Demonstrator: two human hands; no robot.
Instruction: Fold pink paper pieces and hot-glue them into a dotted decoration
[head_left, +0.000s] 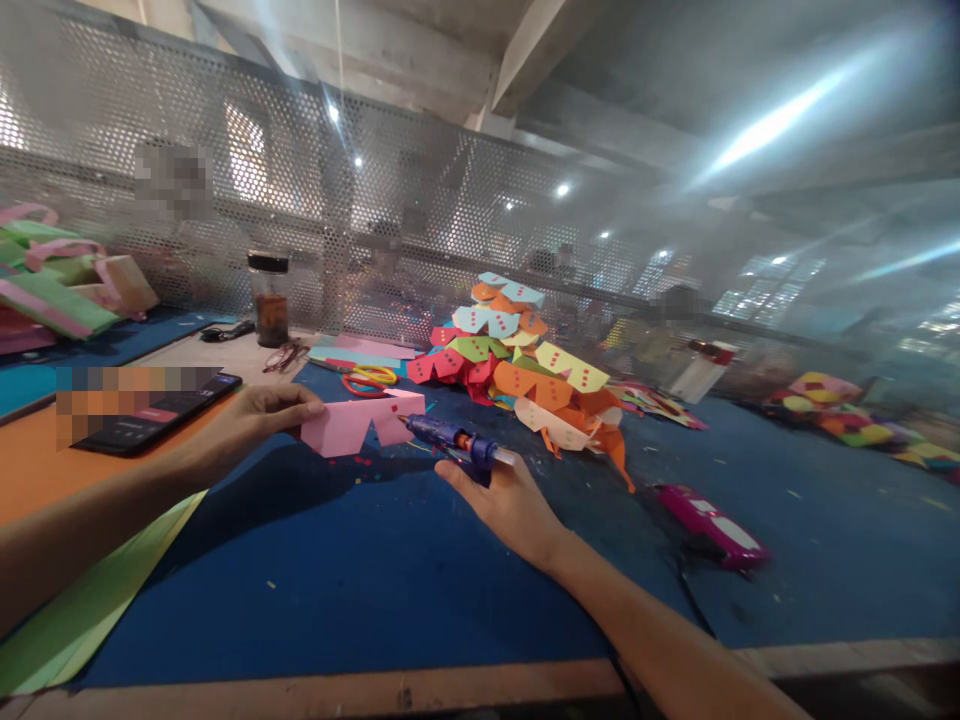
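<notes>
My left hand point(251, 418) pinches a pink cut paper piece point(358, 421) by its left end and holds it above the blue table cover point(390, 570). My right hand point(504, 497) grips a blue glue gun point(456, 440). The gun's nozzle points left and sits right at the pink paper's right edge. Just behind them rises a heap of folded coloured paper pieces point(517, 360).
A phone point(157, 415) lies on orange paper at left. A dark-lidded jar point(270, 298), glasses point(282, 354) and scissors with coloured handles point(367, 380) sit farther back. A pink device point(712, 525) lies right. Green sheets point(90, 600) lie front left. A perforated metal screen point(375, 200) backs the table.
</notes>
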